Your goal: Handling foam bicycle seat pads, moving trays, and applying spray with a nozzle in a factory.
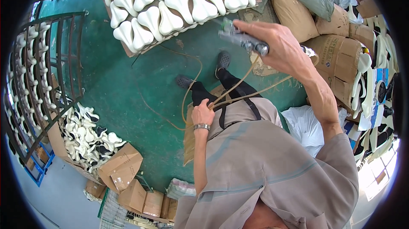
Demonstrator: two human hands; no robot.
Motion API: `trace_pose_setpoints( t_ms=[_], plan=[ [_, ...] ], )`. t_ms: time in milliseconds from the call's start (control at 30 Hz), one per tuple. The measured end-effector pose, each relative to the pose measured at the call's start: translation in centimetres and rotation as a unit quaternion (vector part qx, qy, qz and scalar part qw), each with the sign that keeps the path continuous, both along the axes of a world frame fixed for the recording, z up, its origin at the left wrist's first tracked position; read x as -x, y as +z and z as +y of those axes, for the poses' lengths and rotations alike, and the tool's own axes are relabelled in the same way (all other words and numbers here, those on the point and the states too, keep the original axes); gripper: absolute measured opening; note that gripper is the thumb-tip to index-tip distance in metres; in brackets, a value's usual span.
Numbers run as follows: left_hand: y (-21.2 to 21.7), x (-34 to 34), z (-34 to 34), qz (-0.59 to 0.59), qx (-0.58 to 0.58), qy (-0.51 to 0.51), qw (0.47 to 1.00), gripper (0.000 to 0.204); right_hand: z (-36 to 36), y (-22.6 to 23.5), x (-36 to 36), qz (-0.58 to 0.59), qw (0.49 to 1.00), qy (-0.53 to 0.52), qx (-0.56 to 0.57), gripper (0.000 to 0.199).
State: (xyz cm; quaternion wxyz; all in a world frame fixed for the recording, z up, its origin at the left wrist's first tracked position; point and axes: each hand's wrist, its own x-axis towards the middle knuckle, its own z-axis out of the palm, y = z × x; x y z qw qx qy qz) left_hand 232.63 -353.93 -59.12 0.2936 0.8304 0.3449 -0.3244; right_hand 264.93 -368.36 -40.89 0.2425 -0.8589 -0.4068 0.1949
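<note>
My right hand (277, 43) is raised and closed around a silver spray gun (238, 37), slightly smeared by motion. The gun points toward the white bicycle-saddle-shaped pieces (202, 5) laid in rows on a board (139, 51) ahead of me. Tan hoses (238, 83) run from near my right hand down to my left hand (203, 116). The fingers of my left hand are wrapped round these hoses in front of my waist. One hose loops on from there across the green floor.
Stuffed sacks (294, 15) and cardboard boxes (336, 60) crowd the right side. A dark metal rack (64, 54) with saddle-shaped pieces stands at left. Below it, a large carton (59, 137) is heaped with white and black pieces. Hose loops lie on the green floor (149, 131).
</note>
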Motion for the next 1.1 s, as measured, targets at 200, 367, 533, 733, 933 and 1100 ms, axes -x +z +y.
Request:
trace_pose_setpoints(
  t_ms=[200,367,533,733,933,1100],
  plan=[
    [0.0,-1.4,-0.9,-0.017,0.0,-0.006,1.0,0.041,-3.7,0.0,-1.2,-0.005,0.998,-0.034,0.043,0.059],
    [-0.9,-1.1,-1.6,-0.033,-0.007,-0.05,0.998,0.03,-5.0,-0.6,-1.0,-0.006,0.998,-0.052,0.021,0.061],
    [-0.9,-1.6,-1.9,-0.036,-0.008,-0.055,0.998,0.031,-5.7,-0.1,-1.0,-0.016,0.998,-0.057,0.014,0.067],
    [-0.8,-2.6,-2.1,-0.024,-0.007,-0.063,0.998,0.036,-7.6,1.2,-0.1,0.031,0.996,-0.06,0.055,0.07],
    [-0.1,-4.3,-2.3,-0.002,0.003,-0.075,0.997,0.044,-10.0,1.7,-0.8,0.051,0.994,-0.062,0.072,0.069],
    [-0.2,-4.7,-2.4,-0.012,-0.008,-0.102,0.995,0.032,-10.7,-0.2,-3.2,-0.027,0.988,-0.15,-0.004,0.064]
  ],
)
